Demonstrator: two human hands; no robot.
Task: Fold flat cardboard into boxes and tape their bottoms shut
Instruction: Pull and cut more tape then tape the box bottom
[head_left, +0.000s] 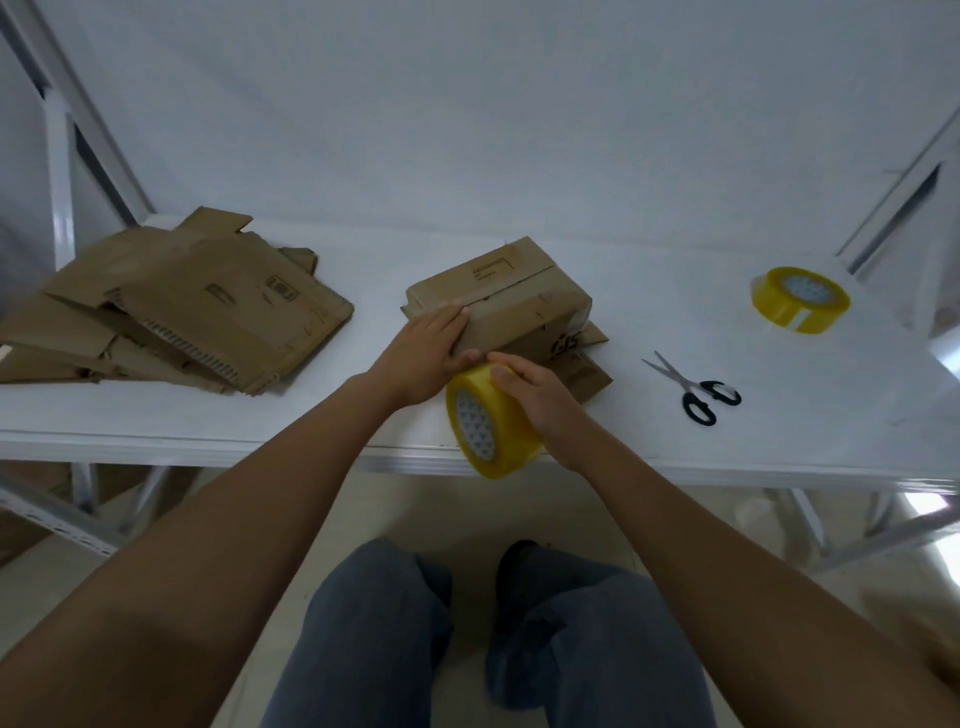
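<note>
left hand (427, 358) presses box (511, 306) (fingers flat); right hand (537, 397) grips tape roll (488, 423).

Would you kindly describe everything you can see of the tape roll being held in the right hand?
The tape roll is a thick ring of yellowish translucent tape on a pale core with a patterned inside. It is tipped on edge, its open core facing left and toward the camera, at the table's near edge just in front of the folded box. The right hand grips it from above, fingers curled over its rim. The left hand's thumb lies close by; contact is unclear.
</note>
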